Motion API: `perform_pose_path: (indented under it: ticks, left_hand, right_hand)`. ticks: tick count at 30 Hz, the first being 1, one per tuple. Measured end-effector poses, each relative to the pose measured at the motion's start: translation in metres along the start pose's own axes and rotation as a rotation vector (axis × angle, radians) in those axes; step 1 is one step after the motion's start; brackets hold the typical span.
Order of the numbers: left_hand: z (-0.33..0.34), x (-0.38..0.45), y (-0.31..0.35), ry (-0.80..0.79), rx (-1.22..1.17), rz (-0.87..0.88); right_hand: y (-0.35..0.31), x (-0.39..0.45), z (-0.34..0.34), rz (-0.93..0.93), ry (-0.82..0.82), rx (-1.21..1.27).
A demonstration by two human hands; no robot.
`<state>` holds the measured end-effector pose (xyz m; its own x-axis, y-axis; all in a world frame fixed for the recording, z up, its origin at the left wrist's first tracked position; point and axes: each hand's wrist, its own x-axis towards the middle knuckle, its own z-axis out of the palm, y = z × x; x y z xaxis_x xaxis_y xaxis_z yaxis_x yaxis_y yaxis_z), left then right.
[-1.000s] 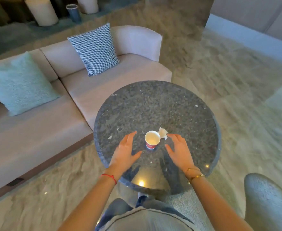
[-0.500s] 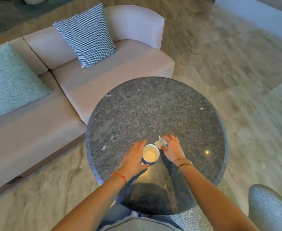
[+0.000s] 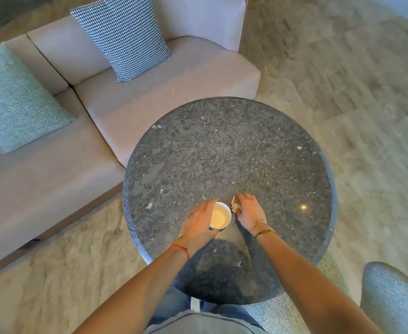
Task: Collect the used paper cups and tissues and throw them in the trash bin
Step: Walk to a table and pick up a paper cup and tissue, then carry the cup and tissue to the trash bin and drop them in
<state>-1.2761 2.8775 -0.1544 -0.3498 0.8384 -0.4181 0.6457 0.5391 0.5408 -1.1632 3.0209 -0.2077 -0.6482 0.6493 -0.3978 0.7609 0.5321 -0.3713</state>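
Two grips — left hand (image 3: 199, 221) cup (image 3: 219, 216), right hand (image 3: 247, 210) tissue (image 3: 234, 205).

On the round surface (image 3: 222, 145), the left hand (image 3: 199, 224) grips the cup (image 3: 219, 215); the right hand (image 3: 247, 209) pinches the tissue (image 3: 234, 205).

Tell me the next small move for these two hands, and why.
Probably lift both items off the table. The left hand is wrapped round the side of the paper cup, and the right hand has its fingers curled on the crumpled tissue beside it. Both still look to be on the stone top, and no trash bin is in view.
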Motion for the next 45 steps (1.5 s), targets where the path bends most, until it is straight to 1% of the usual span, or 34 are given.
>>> perform_pose_path:
  ticks: [3,8,12,17,23,30,33,39,45]
  left_hand:
    - [-0.007,-0.004,0.0,0.037,-0.036,-0.024]
    - [-0.029,-0.022,-0.01,0.157,-0.163,-0.028]
    - [-0.04,-0.041,-0.022,0.258,-0.2,-0.011]
    - [-0.047,-0.076,-0.031,0.384,-0.212,0.031]
    - [-0.055,-0.118,-0.038,0.428,-0.206,0.092]
    - [-0.06,-0.17,-0.048,0.367,-0.227,0.249]
    - [-0.057,-0.198,-0.056,0.296,-0.216,0.32]
    - [-0.043,-0.258,-0.068,0.138,-0.173,0.468]
    - [-0.015,-0.308,-0.061,-0.005,-0.151,0.612]
  right_hand:
    - [0.0,0.0,-0.006,0.038,0.009,0.04]
    - [0.0,-0.024,-0.019,-0.002,0.173,0.171]
    - [-0.003,-0.063,-0.026,-0.057,0.271,0.273]
    - [-0.003,-0.118,-0.029,0.002,0.351,0.375]
    - [-0.008,-0.177,-0.025,0.043,0.471,0.409]
    - [-0.034,-0.255,0.006,0.128,0.637,0.386]
    - [-0.055,-0.301,0.031,0.184,0.695,0.397]
    - [-0.097,-0.407,0.09,0.372,0.8,0.45]
    - [-0.121,-0.509,0.135,0.555,0.903,0.501]
